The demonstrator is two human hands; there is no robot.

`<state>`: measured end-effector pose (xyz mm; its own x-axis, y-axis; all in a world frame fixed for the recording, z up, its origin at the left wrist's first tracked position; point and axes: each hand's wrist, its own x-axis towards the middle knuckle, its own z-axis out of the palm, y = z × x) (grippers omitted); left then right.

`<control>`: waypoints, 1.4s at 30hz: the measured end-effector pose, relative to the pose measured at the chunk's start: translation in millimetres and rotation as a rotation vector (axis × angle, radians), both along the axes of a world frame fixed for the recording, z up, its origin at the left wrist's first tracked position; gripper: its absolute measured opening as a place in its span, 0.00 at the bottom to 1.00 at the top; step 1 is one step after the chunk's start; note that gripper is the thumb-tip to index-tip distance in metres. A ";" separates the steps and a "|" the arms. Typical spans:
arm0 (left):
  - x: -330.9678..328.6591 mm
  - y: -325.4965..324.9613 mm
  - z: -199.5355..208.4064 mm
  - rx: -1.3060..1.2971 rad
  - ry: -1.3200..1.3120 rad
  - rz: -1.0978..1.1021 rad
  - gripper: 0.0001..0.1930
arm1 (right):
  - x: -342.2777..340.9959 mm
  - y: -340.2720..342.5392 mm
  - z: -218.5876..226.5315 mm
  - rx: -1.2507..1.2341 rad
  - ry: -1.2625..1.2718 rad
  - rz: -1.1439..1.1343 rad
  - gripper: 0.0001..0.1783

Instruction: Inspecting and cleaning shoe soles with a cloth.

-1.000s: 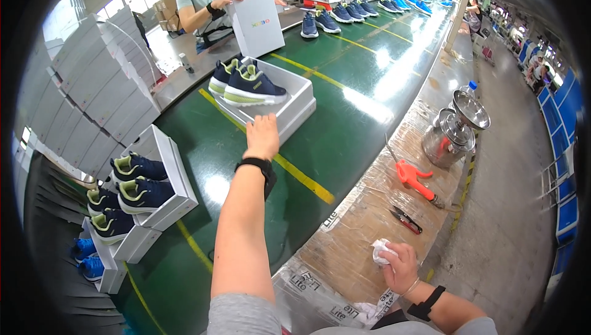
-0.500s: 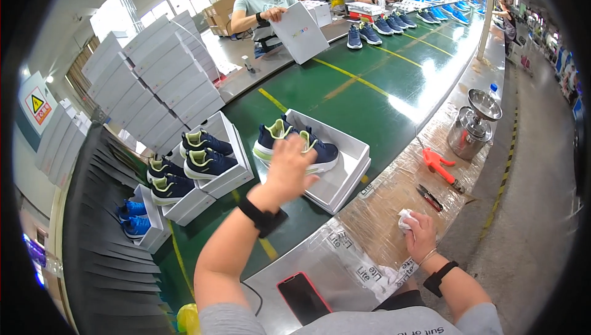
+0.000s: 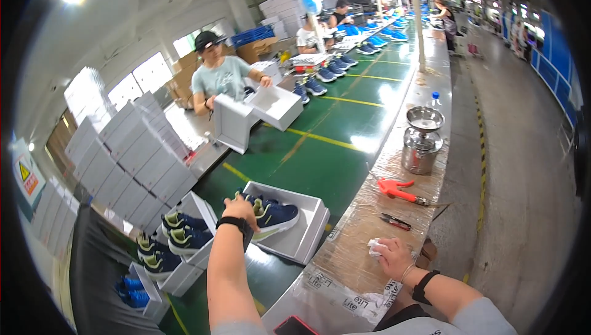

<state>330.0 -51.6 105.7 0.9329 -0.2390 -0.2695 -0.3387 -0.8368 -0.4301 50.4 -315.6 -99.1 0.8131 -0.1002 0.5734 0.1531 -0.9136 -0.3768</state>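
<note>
My left hand (image 3: 241,212) reaches forward to the heel end of a pair of navy sneakers with lime lining. Its fingers bend around the heel of the nearer sneaker (image 3: 277,219), and the fingertips are partly hidden. The farther sneaker (image 3: 263,200) shows only in part behind it. Both lie tilted at the left side of a white shoebox (image 3: 311,236), heels toward the rim. Over the wrapped bench, my right hand (image 3: 396,257) is closed on a crumpled white tissue (image 3: 376,247).
More boxed sneakers (image 3: 184,236) stand at left, before stacked boxes (image 3: 148,162). On the bench are thread snips (image 3: 394,221), a red air gun (image 3: 397,190), a metal dispenser (image 3: 422,144) and a phone (image 3: 295,326). Across the belt (image 3: 295,156), a co-worker (image 3: 225,79) holds an open shoebox (image 3: 271,107).
My view has swung up and to the right. My left hand has moved from above the sneakers to their heels. The co-worker's box has come open. The tissue stays in my right hand.
</note>
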 end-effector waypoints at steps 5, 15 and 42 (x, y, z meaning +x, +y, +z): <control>13.3 -1.2 -7.8 0.129 0.162 -0.030 0.39 | 0.0 -3.7 -4.1 0.031 -0.015 -0.010 0.15; -49.6 24.3 51.3 0.373 -0.133 -0.296 0.42 | -7.3 -1.8 -5.5 0.016 -0.102 -0.014 0.14; -268.0 15.1 -185.1 -2.296 1.274 0.922 0.33 | -82.1 75.4 85.2 0.120 -0.199 0.638 0.17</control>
<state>62.0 -36.5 -79.4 0.6577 -0.6043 -0.4496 0.7388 0.4012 0.5415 -31.7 -240.1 -14.0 0.6145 0.2922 0.7328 0.7251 -0.5751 -0.3788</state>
